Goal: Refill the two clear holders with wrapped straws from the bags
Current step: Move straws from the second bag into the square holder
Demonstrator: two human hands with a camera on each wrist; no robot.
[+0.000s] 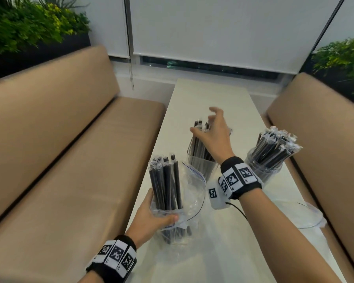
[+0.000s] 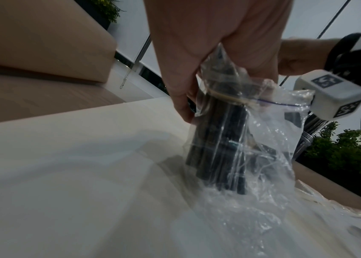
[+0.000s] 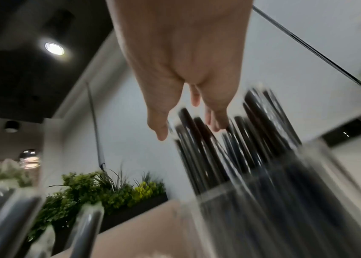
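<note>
My left hand point(image 1: 153, 213) grips a clear zip bag point(image 1: 192, 193) that stands upright near the table's left edge, with a bundle of black wrapped straws point(image 1: 166, 182) sticking out of it. In the left wrist view that hand point(image 2: 197, 73) holds the bag point(image 2: 270, 143) around the banded straws point(image 2: 219, 139). A clear square holder point(image 1: 200, 160) in the middle holds black straws point(image 1: 198, 144). My right hand point(image 1: 211, 127) hovers over their tops with fingers spread, holding nothing; the right wrist view, blurred, shows its fingers point(image 3: 217, 120) just above the straws point(image 3: 208, 148). A round clear holder point(image 1: 264, 168) at right is packed with wrapped straws point(image 1: 276, 146).
The narrow white table point(image 1: 208, 94) runs between two tan benches, one on the left point(image 1: 70, 160) and one on the right point(image 1: 325, 139). An empty-looking clear bag point(image 1: 302, 215) lies flat at the table's right edge. Planters stand behind both benches.
</note>
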